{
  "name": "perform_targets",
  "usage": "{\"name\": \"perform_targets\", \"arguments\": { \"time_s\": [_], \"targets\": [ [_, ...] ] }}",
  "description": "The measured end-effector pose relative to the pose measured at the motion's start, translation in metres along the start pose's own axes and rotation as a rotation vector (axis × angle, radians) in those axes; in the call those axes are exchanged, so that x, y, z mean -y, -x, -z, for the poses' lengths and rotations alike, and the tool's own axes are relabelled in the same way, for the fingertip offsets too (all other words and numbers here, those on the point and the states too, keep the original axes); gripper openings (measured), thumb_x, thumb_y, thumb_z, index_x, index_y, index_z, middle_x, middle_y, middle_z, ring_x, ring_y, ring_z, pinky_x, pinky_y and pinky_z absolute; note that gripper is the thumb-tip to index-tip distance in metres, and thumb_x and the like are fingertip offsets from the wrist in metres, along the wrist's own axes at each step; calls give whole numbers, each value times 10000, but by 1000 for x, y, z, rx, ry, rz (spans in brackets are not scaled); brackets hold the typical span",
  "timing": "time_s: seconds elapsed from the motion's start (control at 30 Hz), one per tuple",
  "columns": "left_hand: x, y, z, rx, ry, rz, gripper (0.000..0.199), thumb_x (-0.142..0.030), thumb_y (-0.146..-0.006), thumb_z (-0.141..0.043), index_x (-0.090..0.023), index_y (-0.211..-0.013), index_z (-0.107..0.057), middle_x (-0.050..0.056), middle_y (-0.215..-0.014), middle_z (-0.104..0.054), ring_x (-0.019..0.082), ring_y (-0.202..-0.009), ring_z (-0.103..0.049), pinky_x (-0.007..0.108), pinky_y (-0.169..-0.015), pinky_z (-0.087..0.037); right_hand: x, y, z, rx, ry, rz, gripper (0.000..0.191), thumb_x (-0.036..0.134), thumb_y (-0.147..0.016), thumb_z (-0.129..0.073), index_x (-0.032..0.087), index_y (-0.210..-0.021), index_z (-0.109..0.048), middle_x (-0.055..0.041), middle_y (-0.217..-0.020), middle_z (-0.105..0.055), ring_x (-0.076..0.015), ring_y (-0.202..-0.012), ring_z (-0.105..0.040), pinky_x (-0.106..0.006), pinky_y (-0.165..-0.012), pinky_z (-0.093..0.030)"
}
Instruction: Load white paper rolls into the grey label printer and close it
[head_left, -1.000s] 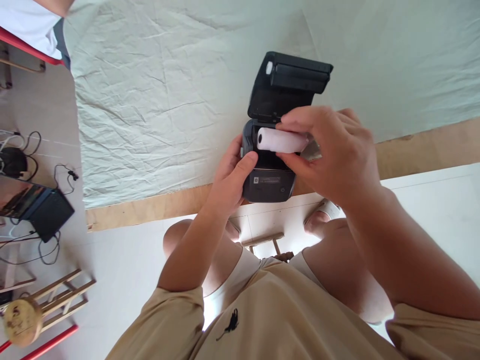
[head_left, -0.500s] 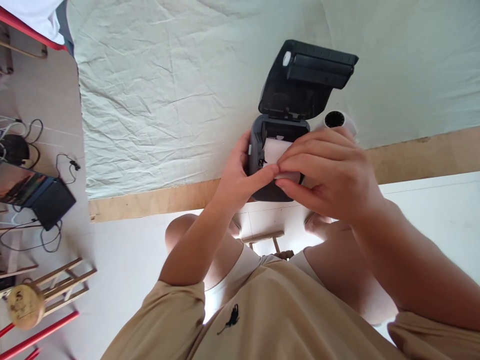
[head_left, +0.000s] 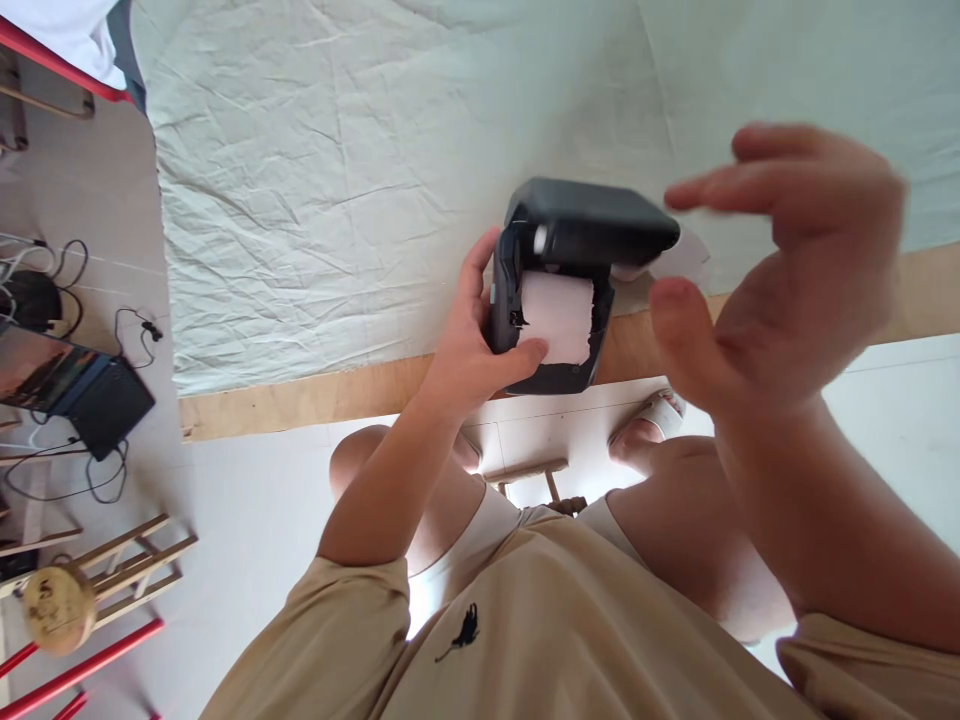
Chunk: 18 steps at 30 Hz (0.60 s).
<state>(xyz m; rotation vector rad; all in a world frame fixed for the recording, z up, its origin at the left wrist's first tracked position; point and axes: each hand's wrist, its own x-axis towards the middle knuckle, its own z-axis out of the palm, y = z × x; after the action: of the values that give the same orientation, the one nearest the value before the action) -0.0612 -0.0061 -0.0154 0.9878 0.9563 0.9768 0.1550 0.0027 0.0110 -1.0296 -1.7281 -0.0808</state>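
A dark grey label printer (head_left: pixel 504 290) sits at the table's front edge, its lid (head_left: pixel 592 215) tilted partway down over the body and blurred by motion. White paper (head_left: pixel 559 315) with a ragged right edge lies over the printer's opening. My left hand (head_left: pixel 472 350) grips the printer's left side, the thumb resting on the paper's lower left. To the right of the lid, my right hand (head_left: pixel 802 260) is raised with fingers apart, holding nothing; the index finger points at the lid's right end. A white object (head_left: pixel 681 258) behind the lid is mostly hidden.
A pale green cloth (head_left: pixel 337 200) covers the table, with a bare wooden edge (head_left: pixel 315 400) in front. On the floor at left are a laptop (head_left: pixel 105 400), cables and a wooden stool (head_left: pixel 60 608). My knees are below the table edge.
The printer's lid has swung from standing upright to partway down. My right hand has let go of the paper and moved right and up. My left hand stays on the printer.
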Motion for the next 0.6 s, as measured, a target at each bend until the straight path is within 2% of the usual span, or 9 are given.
{"name": "perform_targets", "arguments": {
  "time_s": [0.07, 0.13, 0.23, 0.33, 0.37, 0.4, 0.47, 0.53, 0.6],
  "targets": [
    [-1, -1, -2, -6, 28, 31, 1076, -409, -800, -961, -407, -1683, -347, 41, -1223, -744, 249, -1003, -769, 367, -820, -643, 10, 2, 0, 4, -4, -26, 34, 332, -975, -622, 306, -997, -625, -8, -806, -706, -246, -809, -730, -436, -747, -542],
    [-2, -1, -2, 1, 55, 34, 1072, -355, -813, -948, -422, -1684, -327, 23, -1232, -734, 212, -958, -752, 344, -799, -638, 18, 6, 1, 102, -69, -140, 139, 238, -960, -629, 289, -854, -554, 34, -669, -614, -162, -572, -561, -358, -561, -406],
    [-1, -1, -1, 17, 58, -7, 1061, -328, -816, -943, -419, -1683, -338, 14, -1257, -737, 211, -988, -764, 314, -778, -640, 25, 10, 3, 200, -168, -332, 277, 223, -942, -675, 272, -770, -463, 65, -592, -508, -113, -483, -414, -308, -452, -288],
    [0, 0, 2, 37, 39, -5, 1142, -345, -789, -976, -396, -1719, -315, 32, -1313, -750, 254, -1085, -793, 352, -849, -676, 25, 12, 4, 273, -195, -487, 357, 263, -925, -735, 265, -750, -423, 78, -563, -452, -91, -454, -381, -280, -426, -299],
    [0, 1, 3, 45, 41, -16, 1125, -358, -775, -990, -387, -1703, -354, 40, -1340, -751, 269, -1127, -796, 374, -895, -689, 24, 12, 3, 307, -215, -540, 379, 270, -919, -748, 263, -747, -411, 81, -559, -446, -88, -446, -394, -273, -420, -312],
    [0, 1, 3, 45, 52, -30, 1051, -380, -775, -993, -378, -1660, -427, 46, -1356, -754, 280, -1164, -797, 391, -936, -697, 23, 13, 2, 335, -249, -590, 400, 280, -911, -761, 262, -745, -397, 83, -556, -443, -87, -440, -413, -264, -411, -323],
    [-1, 1, 1, 28, 94, -36, 761, -442, -833, -953, -355, -1499, -594, 42, -1307, -783, 286, -1160, -808, 401, -943, -709, 21, 14, 0, 376, -333, -687, 446, 318, -904, -784, 262, -736, -374, 81, -555, -450, -94, -446, -464, -250, -393, -350],
    [-2, 1, -1, 7, 138, 4, 490, -456, -917, -879, -337, -1350, -683, 21, -1180, -810, 266, -1057, -823, 382, -862, -716, 19, 16, -2, 416, -418, -766, 494, 382, -913, -798, 261, -717, -362, 71, -555, -458, -105, -454, -498, -244, -376, -378],
    [-4, 1, -3, -3, 165, 38, 379, -434, -958, -841, -333, -1297, -706, 0, -1087, -813, 235, -945, -819, 360, -783, -711, 17, 17, -4, 441, -467, -801, 541, 430, -917, -814, 259, -687, -355, 62, -549, -463, -108, -450, -498, -243, -361, -385]
  ]
}}
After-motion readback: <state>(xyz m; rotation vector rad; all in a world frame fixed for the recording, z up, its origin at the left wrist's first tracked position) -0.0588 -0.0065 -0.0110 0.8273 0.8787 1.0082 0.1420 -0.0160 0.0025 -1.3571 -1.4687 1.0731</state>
